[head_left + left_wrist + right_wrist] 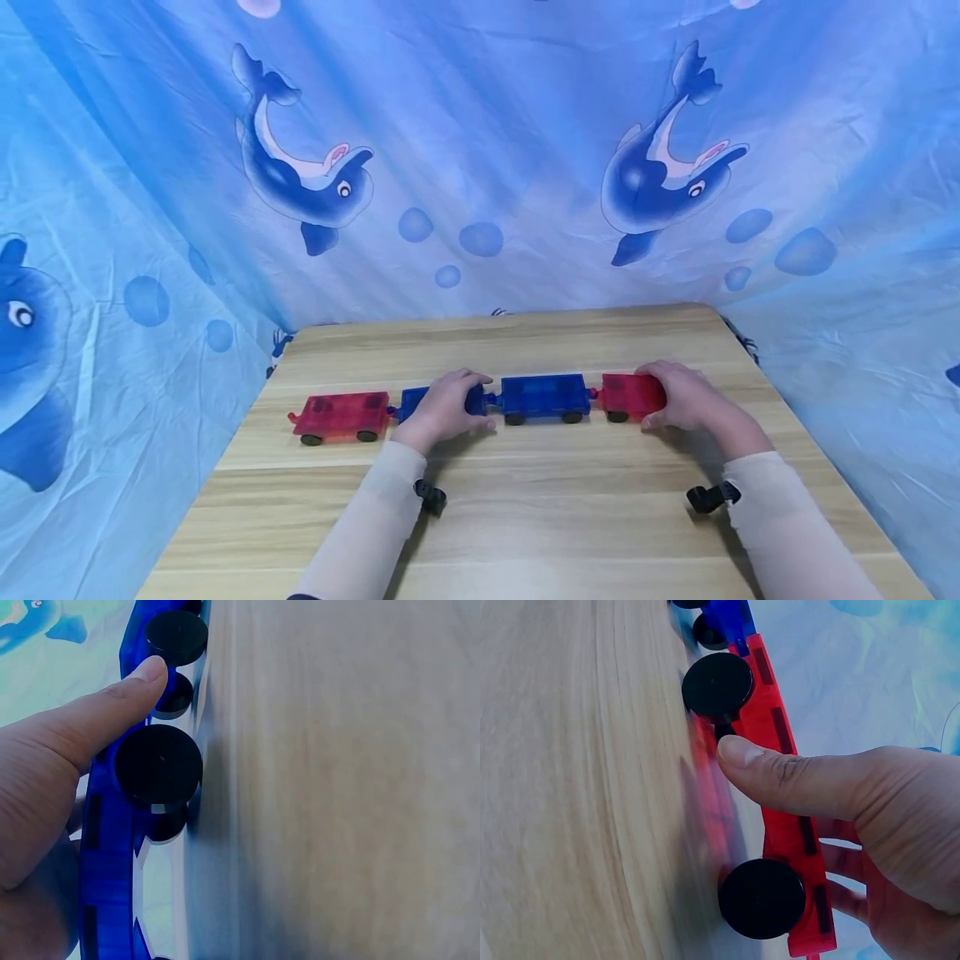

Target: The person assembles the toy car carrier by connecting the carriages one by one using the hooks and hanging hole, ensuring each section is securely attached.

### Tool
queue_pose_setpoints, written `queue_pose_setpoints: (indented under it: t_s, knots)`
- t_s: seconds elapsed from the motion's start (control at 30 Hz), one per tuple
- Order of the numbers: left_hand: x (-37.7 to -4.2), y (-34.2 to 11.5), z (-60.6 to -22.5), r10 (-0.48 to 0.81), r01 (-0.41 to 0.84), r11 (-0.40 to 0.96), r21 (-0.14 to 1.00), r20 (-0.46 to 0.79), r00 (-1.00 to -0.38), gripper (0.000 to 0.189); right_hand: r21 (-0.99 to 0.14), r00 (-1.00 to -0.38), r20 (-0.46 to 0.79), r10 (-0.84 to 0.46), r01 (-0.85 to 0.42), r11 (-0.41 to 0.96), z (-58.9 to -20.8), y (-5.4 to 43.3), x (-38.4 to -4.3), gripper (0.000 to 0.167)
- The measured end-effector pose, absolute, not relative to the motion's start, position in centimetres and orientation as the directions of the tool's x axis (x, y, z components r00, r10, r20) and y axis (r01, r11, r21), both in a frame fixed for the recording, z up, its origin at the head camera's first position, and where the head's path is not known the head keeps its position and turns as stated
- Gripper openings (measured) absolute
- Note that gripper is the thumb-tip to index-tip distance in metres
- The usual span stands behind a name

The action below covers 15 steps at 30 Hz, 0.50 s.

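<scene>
Several flat, see-through toy train cars stand in a row across the wooden table. My left hand grips a blue train car from above, thumb on the near side and fingers over the far side. In the left wrist view that car's blue edge and black wheels show beside the thumb. At the row's right end, my right hand holds a red train car by its near and far sides. Its thumb lies between two black wheels. Between the hands stands another blue train car, its ends meeting both neighbours at small couplings.
A second red train car stands at the row's left end, its free hook pointing left. The table stretches toward me, its far edge close to a blue dolphin-print cloth that hangs behind and on both sides.
</scene>
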<state>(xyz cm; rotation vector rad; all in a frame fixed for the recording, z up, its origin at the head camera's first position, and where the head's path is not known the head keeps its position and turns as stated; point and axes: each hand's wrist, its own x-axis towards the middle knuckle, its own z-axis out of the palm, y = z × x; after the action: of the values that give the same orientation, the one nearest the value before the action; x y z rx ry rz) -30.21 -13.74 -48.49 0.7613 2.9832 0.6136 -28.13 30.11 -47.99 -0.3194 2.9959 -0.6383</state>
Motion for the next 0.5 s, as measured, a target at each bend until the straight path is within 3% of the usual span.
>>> queue_pose_setpoints:
  t_s: [0.5]
  knots:
    - [-30.04, -14.47, -48.21, 0.461, 0.451, 0.771, 0.449, 0.095, -0.883, 0.082, -0.443, -0.971, -0.009, -0.239, -0.21, 0.871, -47.61, 30.28, -27.34, 0.097]
